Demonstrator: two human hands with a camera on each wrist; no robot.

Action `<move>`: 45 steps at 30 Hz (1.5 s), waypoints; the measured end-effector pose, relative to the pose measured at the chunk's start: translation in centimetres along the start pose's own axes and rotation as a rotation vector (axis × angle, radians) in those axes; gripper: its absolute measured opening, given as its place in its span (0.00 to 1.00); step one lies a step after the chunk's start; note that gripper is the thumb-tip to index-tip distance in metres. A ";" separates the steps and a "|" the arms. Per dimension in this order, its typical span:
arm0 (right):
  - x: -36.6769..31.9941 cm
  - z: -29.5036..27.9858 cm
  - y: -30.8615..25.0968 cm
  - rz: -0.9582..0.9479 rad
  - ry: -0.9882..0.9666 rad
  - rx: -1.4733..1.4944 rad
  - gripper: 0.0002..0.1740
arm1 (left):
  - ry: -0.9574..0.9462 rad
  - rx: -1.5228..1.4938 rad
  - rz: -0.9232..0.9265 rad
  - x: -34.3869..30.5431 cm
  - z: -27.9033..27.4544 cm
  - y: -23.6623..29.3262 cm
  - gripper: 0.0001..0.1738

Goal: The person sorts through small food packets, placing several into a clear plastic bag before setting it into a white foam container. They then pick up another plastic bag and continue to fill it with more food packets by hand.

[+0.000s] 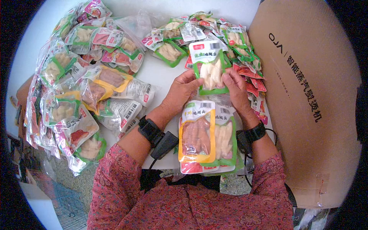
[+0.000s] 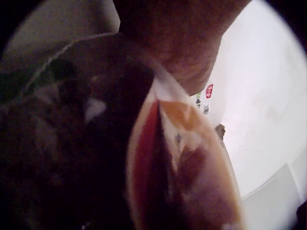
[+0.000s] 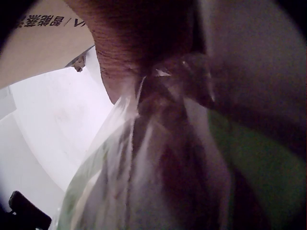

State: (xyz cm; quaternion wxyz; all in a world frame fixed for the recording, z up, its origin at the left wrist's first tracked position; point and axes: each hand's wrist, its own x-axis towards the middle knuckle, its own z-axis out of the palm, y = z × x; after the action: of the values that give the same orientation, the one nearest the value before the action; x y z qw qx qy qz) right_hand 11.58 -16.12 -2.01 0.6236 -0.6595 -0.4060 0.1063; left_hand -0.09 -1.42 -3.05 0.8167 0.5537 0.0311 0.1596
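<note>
A green-edged packet of pale food [image 1: 211,73] is held upright between both hands in the head view. The left hand [image 1: 183,89] pinches its lower left side, the thumb across the front. On the other side the right hand [image 1: 238,90] pinches the lower right edge. Just below, between the forearms, lies a clear bag with a yellow-edged packet [image 1: 196,134] of brown food and a green-edged packet [image 1: 224,140]. Plastic film fills much of both wrist views, with the left hand [image 2: 177,43] and the right hand [image 3: 139,38] dark above it.
Large clear bags full of packets [image 1: 63,111] cover the table's left side. A loose pile of packets [image 1: 168,51] lies at the back, reaching right to red packets [image 1: 253,82]. A tall cardboard box [image 1: 306,99] stands along the right side of the white table [image 1: 163,74].
</note>
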 end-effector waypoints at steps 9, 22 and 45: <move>0.4 -0.2 -0.2 -0.004 0.051 0.150 0.11 | -0.137 -0.008 -0.045 0.0 -0.4 0.0 0.12; 2.4 -2.6 -0.5 -0.018 0.127 0.426 0.13 | -0.137 0.255 0.031 -0.2 0.2 0.8 0.19; 1.4 -1.1 -0.3 0.262 0.079 0.653 0.24 | -0.009 0.950 0.750 0.1 1.5 2.7 0.05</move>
State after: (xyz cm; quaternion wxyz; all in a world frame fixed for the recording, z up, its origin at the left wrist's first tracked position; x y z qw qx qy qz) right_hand 13.11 -16.02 -1.01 0.7980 -0.4752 -0.2382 0.2840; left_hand -0.24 -1.79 0.01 0.3684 0.8316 -0.1017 0.4030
